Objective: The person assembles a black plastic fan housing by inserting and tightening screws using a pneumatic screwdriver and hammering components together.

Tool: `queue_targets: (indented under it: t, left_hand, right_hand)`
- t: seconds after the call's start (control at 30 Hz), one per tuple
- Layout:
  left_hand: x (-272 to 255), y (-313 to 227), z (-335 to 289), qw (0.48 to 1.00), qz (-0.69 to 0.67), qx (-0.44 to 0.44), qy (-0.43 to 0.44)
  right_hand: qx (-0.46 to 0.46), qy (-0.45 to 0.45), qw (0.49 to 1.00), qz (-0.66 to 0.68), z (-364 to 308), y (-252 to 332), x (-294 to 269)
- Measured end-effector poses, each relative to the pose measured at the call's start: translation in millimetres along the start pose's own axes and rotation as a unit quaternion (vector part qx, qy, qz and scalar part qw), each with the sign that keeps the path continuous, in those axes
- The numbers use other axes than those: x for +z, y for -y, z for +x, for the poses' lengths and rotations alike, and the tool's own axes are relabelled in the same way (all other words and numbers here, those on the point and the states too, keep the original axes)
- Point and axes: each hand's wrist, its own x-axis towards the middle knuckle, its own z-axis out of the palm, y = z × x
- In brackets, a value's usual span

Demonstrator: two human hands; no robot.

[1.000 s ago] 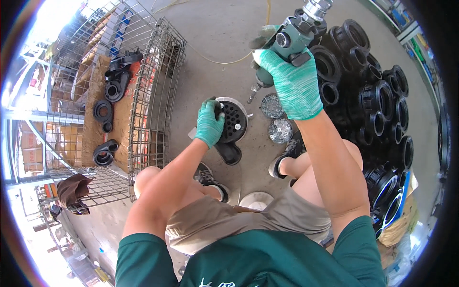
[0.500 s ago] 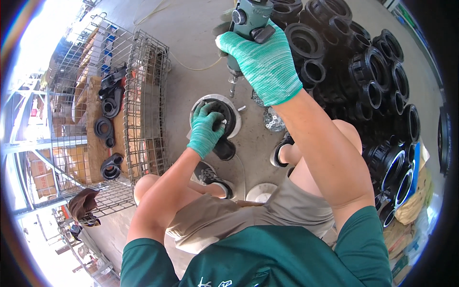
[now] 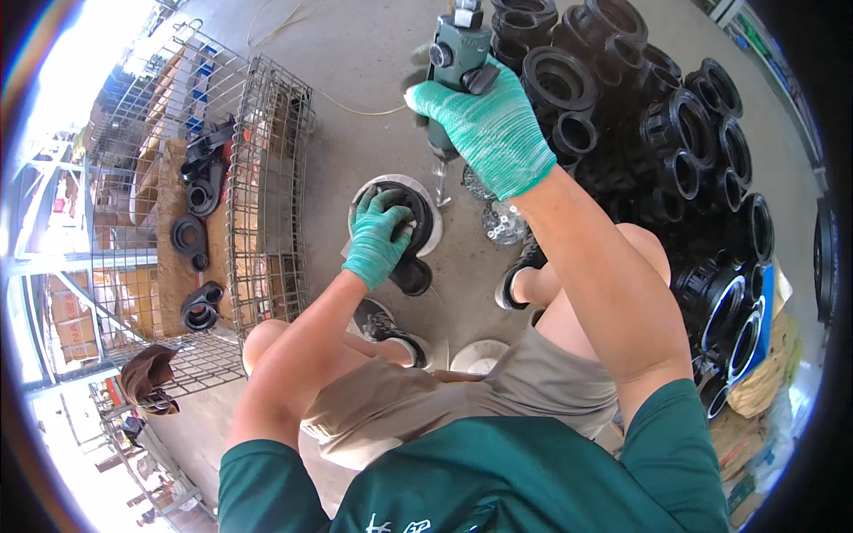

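Note:
My right hand point(image 3: 493, 129), in a green knit glove, is wrapped round a dark green handheld power driver point(image 3: 458, 60). The driver's bit points down, its tip at the right edge of a black plastic pipe fitting point(image 3: 421, 213). This fitting has a large ring and a smaller branch, and it rests on a round white base point(image 3: 434, 242). My left hand point(image 3: 378, 238), gloved alike, holds the fitting from above, fingers curled over the ring. A small pale piece shows by its fingertips, too small to name.
Many black pipe fittings point(image 3: 684, 173) are piled on the right. A wire mesh cage point(image 3: 271, 178) with more fittings stands on the left. Beside the base sits a bag of small metal parts point(image 3: 505, 224). A thin hose point(image 3: 364, 113) crosses the floor, and a white disc point(image 3: 480, 357) lies between my feet.
The driver has come down slightly, its tip now at a small pale piece on the ring's right edge. My left hand stays on the fitting. The view has shifted a little.

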Motion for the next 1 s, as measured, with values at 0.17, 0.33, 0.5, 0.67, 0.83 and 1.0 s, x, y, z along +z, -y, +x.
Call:
queue_targets:
  t: [0.17,0.33,0.5,0.67,0.83,1.0]
  left_hand:
    - [-17,5,5,0.999,-0.025,-0.006,0.026]
    - [-36,4,13,0.988,-0.033,-0.109,0.103]
    - [-52,-11,18,0.965,0.037,-0.164,0.202]
    - [-60,-13,26,0.951,0.059,-0.17,0.251]
    - [-49,-14,38,0.95,0.057,-0.161,0.26]
    - [-51,-21,43,0.939,0.073,-0.161,0.294]
  right_hand:
    - [0.206,-0.003,0.978,0.036,-17,-49,-7]
    - [0.314,0.037,0.924,-0.214,-59,-147,-37]
    - [0.356,0.015,0.843,-0.403,-138,-264,-51]
    - [0.475,0.056,0.78,-0.404,-216,-316,-12]
    - [0.483,0.078,0.732,-0.474,-294,-354,22]
    - [0.479,0.075,0.756,-0.441,-307,-356,31]
